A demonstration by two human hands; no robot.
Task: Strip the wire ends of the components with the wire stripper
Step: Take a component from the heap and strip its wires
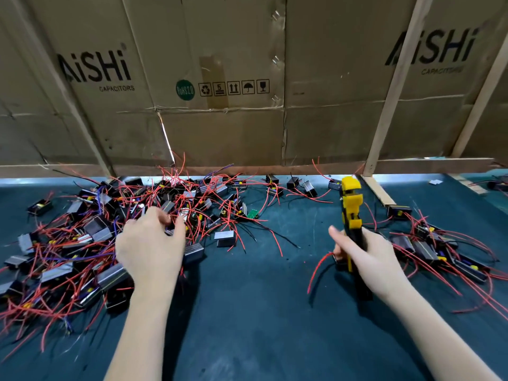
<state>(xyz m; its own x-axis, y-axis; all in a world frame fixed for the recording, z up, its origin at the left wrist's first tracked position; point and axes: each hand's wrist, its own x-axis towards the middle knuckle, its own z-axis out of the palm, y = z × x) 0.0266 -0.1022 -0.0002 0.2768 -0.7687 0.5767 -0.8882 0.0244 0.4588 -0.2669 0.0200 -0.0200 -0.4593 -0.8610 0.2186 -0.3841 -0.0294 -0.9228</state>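
A big heap of small black box components (pixel 90 237) with tangled red wires covers the left of the dark green table (pixel 261 298). My left hand (pixel 151 243) reaches into the heap's right edge, fingers curled down among the wires and boxes; what it grips is hidden. My right hand (pixel 362 254) grips the handles of the yellow-and-black wire stripper (pixel 350 204), its jaws pointing up and away. One component with a red wire (pixel 319 265) lies just left of that hand.
A smaller pile of components (pixel 439 251) with red wires lies at the right. Flattened cardboard boxes (pixel 220 78) braced by wooden slats (pixel 390 92) wall off the table's far edge. A loose green circuit board (pixel 253 213) lies near the heap.
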